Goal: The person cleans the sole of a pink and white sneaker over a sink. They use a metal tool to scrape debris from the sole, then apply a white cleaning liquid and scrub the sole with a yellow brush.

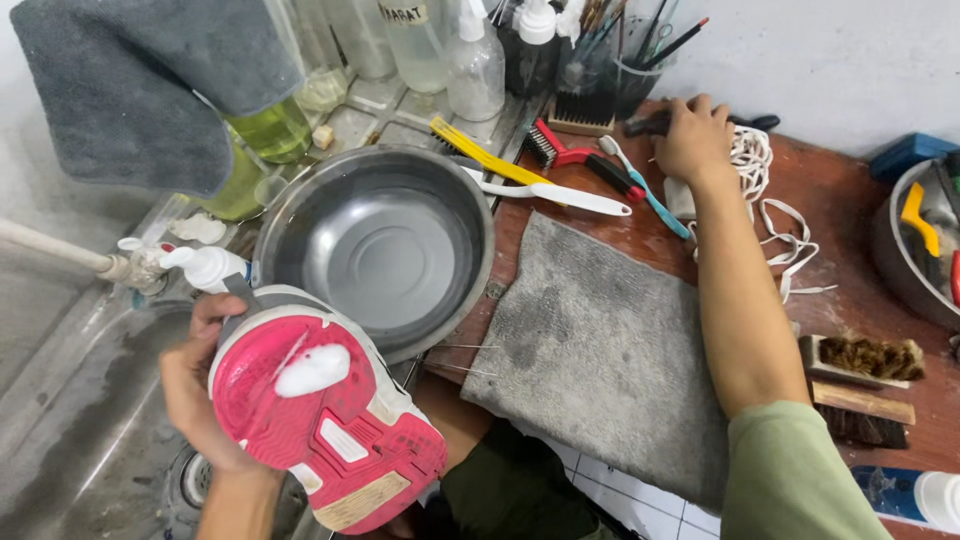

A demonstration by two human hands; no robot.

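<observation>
My left hand [195,395] grips a sneaker [325,410] turned sole up over the sink. Its sole is bright pink with white patches, and a blob of white foam [312,370] sits on the forefoot. My right hand [692,135] reaches far across the wooden table and closes on a dark-handled tool [650,124] beside a tangle of white shoelaces [765,200]. What kind of tool it is stays hidden under the fingers.
A round metal basin [385,245] stands by the sink [70,400]. A grey towel [600,350] lies on the table. Toothbrushes and small brushes [570,175] lie behind it, wooden brushes [860,385] at right, bottles [440,45] at back, a grey cloth [140,85] hanging left.
</observation>
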